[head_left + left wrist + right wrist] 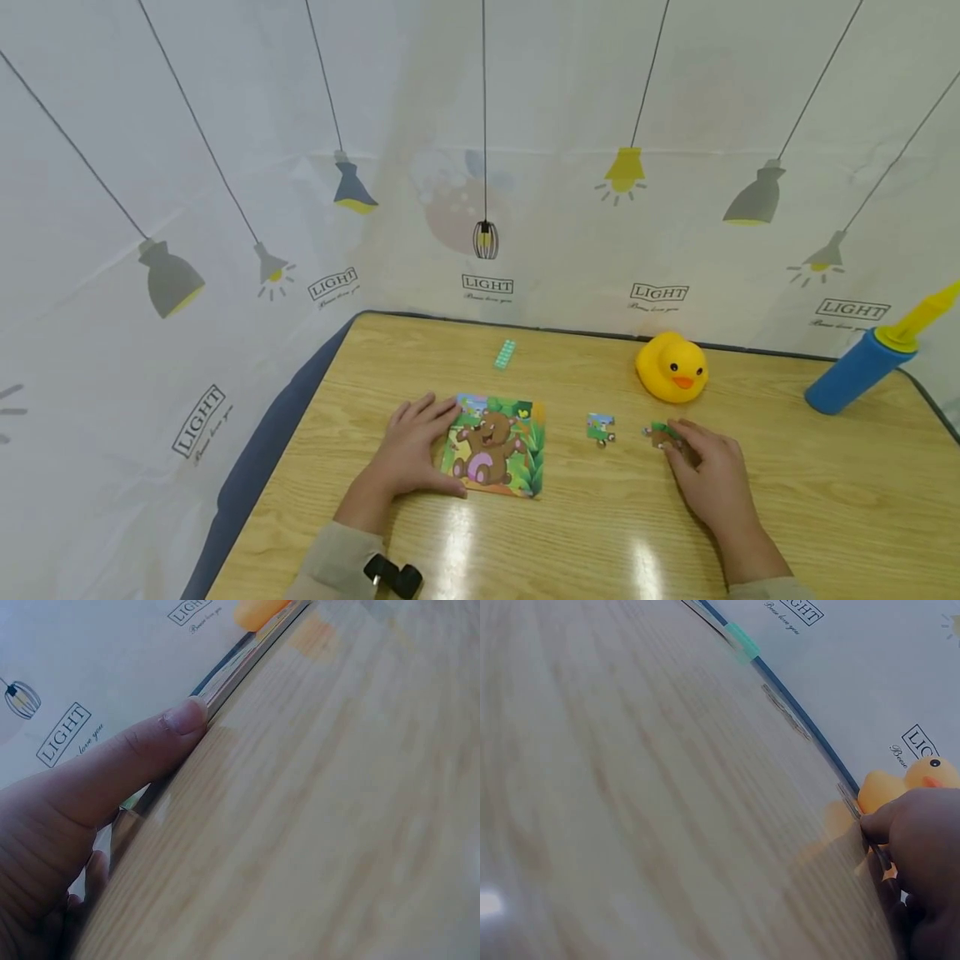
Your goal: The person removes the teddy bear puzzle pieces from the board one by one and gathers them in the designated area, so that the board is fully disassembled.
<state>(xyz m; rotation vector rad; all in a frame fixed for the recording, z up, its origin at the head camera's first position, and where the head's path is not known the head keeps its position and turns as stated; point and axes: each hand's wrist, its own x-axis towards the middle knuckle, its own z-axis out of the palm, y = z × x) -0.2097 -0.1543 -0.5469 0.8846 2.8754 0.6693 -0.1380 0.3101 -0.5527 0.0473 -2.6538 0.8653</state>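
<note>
A square jigsaw puzzle (pixel 491 446) with a brown bear on it lies flat on the table. My left hand (pixel 411 454) is spread at its left side, forefinger by the top left corner and thumb along the bottom edge. In the left wrist view the thumb (pixel 184 720) rests against the puzzle's thin edge. To the right, my right hand (pixel 712 475) pinches a brown and green puzzle piece (pixel 660 435) between thumb and fingers, low over the tabletop. Its fingertips cover part of that piece. Between the hands lies a loose green and blue puzzle piece (pixel 600 427).
Behind the right hand sits a yellow rubber duck (pixel 671 368). A studded mint-green strip (pixel 505 354) lies behind the puzzle. At the far right stands a blue cylinder with a yellow top (pixel 858 372). A lamp-patterned white curtain (pixel 555 233) borders the wooden table (pixel 547 550).
</note>
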